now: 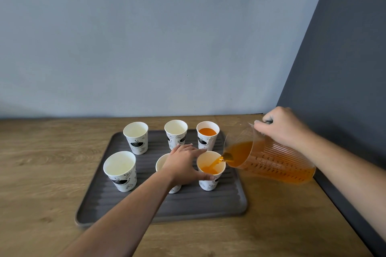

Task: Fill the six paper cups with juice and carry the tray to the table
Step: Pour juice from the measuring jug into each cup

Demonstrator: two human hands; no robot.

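Observation:
Six white paper cups stand in two rows on a dark grey ribbed tray [188, 208]. The back right cup [207, 135] holds orange juice. My right hand [282, 127] grips the handle of a clear ribbed jug [269, 162], tilted left, and juice streams from its spout into the front right cup [211, 171]. My left hand [183, 165] grips that cup with thumb and fingers curled round its side. The front middle cup [161, 162] is mostly hidden behind my left hand. The back left cup [135, 137], back middle cup [175, 133] and front left cup [120, 170] look empty.
The tray lies on a wooden counter [41, 173] against a pale blue wall [146, 37]. A dark grey wall [344, 69] closes off the right side, and the counter's right edge runs along it.

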